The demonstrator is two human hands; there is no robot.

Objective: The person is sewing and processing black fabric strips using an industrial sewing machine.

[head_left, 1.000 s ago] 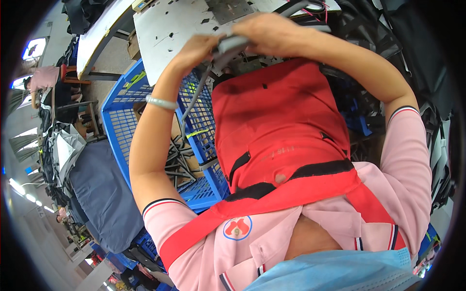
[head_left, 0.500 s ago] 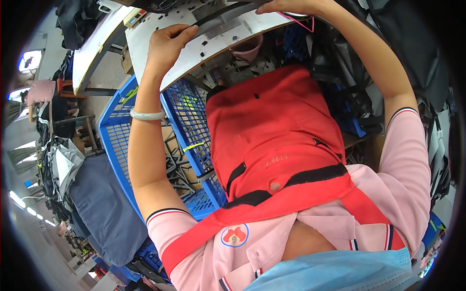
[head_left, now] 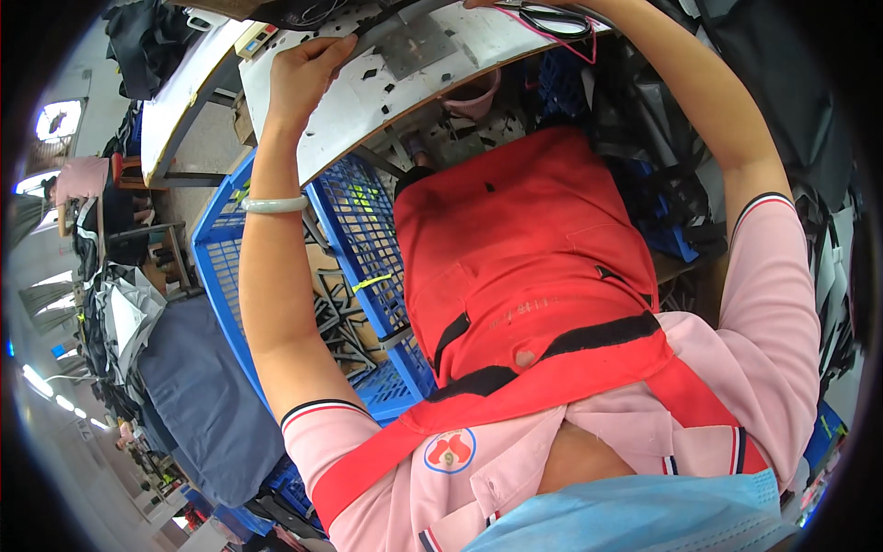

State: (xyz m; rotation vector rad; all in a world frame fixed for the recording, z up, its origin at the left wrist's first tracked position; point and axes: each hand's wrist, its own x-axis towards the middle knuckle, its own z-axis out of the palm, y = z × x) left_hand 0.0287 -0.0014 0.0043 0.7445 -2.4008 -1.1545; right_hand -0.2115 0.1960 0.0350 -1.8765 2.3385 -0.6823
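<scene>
Reaching up with both arms: my left hand [head_left: 303,78] rests on the white table [head_left: 368,101], fingers curled, grasping nothing; my right hand [head_left: 487,4] by the scissors [head_left: 552,18], its grip unclear.

Below your red apron [head_left: 515,267], a blue plastic crate [head_left: 363,230] (dark strips inside) stands left; grey fabric [head_left: 198,396] lies farther left.

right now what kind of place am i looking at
Most likely a garment or bag sewing workshop. A white worktable carries scissors and dark scraps, a blue plastic crate beside the person holds black cut pieces, and the person wears a red apron.
</scene>
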